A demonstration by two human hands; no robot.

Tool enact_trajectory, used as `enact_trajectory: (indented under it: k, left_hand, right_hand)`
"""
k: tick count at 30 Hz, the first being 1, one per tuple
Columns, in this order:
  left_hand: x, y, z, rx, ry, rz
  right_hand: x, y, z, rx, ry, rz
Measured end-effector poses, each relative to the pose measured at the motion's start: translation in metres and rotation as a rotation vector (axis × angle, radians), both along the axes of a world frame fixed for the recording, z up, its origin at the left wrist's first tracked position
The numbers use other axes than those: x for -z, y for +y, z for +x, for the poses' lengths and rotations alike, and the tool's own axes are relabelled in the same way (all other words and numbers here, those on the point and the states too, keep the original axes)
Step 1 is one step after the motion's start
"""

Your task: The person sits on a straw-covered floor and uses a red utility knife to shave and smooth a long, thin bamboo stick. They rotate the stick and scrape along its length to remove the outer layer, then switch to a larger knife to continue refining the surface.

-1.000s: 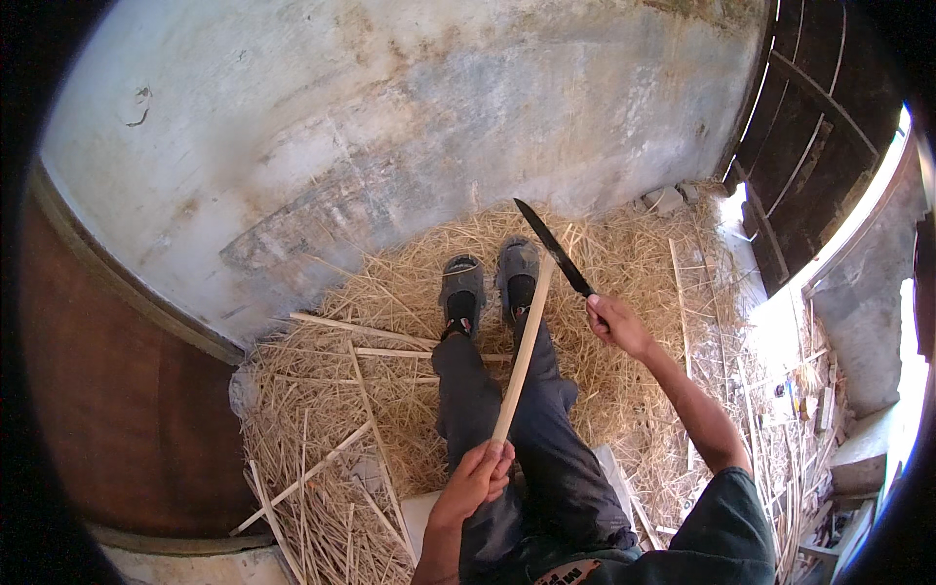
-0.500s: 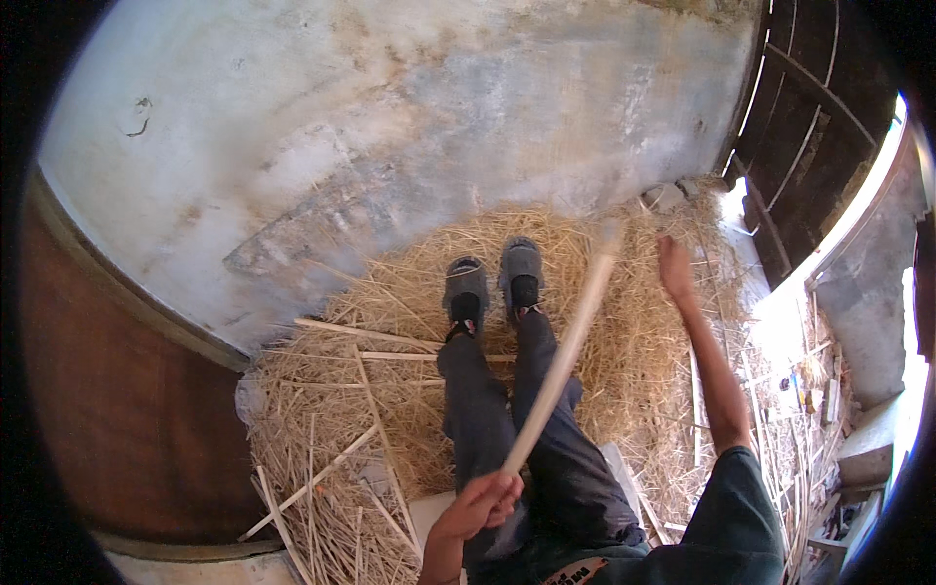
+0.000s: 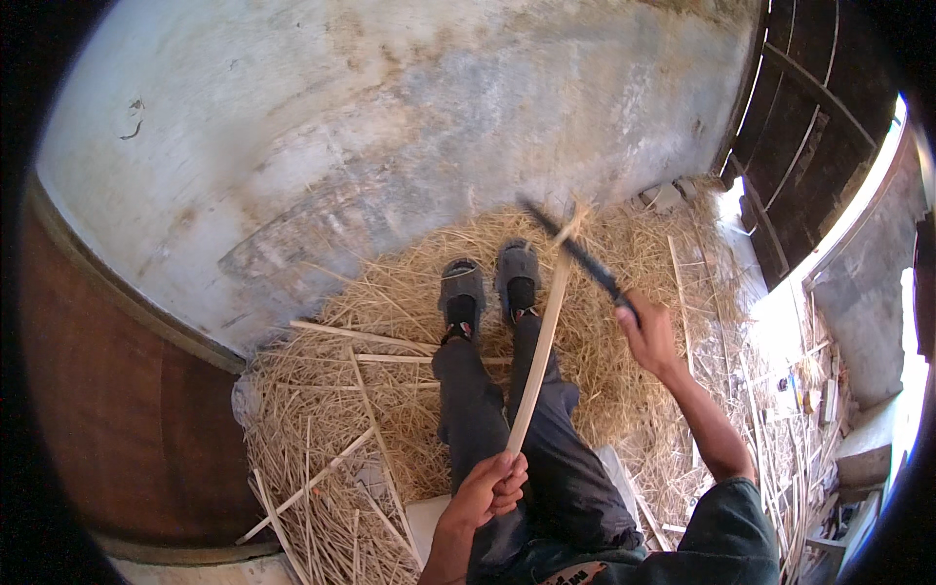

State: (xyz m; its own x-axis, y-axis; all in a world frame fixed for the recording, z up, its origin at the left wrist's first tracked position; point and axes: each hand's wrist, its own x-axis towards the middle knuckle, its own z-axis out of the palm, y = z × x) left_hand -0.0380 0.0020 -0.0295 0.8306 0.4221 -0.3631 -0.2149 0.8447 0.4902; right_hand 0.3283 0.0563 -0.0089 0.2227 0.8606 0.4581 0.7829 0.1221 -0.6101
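My left hand (image 3: 490, 489) is closed round the lower end of a long pale strip (image 3: 538, 375), which looks like split bamboo or wood. The strip slants up and away over my legs. In my right hand (image 3: 650, 336) is the handle of a knife (image 3: 591, 264) with a long dark blade. The blade crosses the far end of the strip, where a thin shaving or splinter sticks out. Whether the edge is biting into the strip cannot be made out.
Straw-like shavings (image 3: 624, 390) cover the floor round my feet in grey slippers (image 3: 461, 288). Loose pale strips (image 3: 322, 485) lie at the left. A stained wall (image 3: 468, 127) rises beyond, a brown panel (image 3: 117, 390) stands left, dark boards (image 3: 809, 127) right.
My right hand has come down and inward, and the knife, not clearly seen before, now lies across the strip's far end. The strip has swung slightly left; my left hand keeps its grip.
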Motion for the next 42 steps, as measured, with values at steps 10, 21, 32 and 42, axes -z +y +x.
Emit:
enact_trajectory:
  k: [10,21,32,42]
  left_hand:
    - [0.007,0.002,-0.003,-0.004,0.004,-0.023]
    - [-0.001,0.005,-0.011,-0.276,0.386,0.364]
    - [-0.001,0.018,-0.033,-0.435,0.319,0.304]
    - [0.003,0.032,-0.019,-0.233,-0.073,0.197]
  right_hand:
    - [-0.006,-0.005,-0.027,-0.042,-0.087,0.010]
    - [0.158,0.009,0.090,0.183,1.705,-0.158]
    - [0.368,-0.147,0.026,0.574,0.213,-0.894]
    - [0.365,-0.123,0.011,0.636,0.012,-1.067]
